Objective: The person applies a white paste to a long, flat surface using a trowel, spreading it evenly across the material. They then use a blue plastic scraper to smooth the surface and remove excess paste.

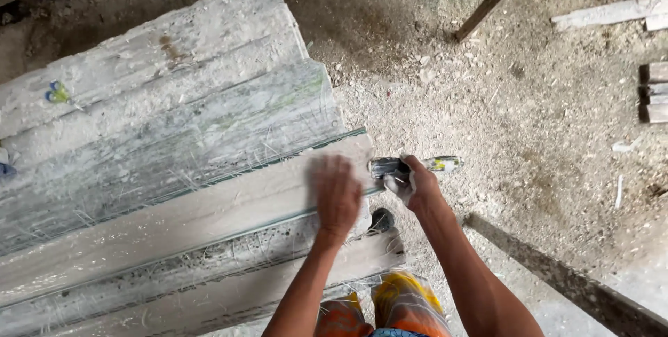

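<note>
Dust-coated moulded planks, hand tool, dirt floor: seen from your head camera.

Item one: your left hand [336, 194] lay flat, fingers spread wide and blurred, on the pale upper face of a long moulded plank [209, 205], near its cut end. Item two: your right hand [412, 184] had its fingers wrapped around a small dusty hand tool [410, 166], held just past the plank's end, with its light, green-marked tip pointing right. Item three: further ridged planks [167, 100], grey with dust, lay side by side above the first. Item four: a dark shoe tip [380, 220] showed under the plank end. Item five: a sawdust-strewn floor [529, 107] with scrap wood pieces [612, 11] lying well apart.
</note>
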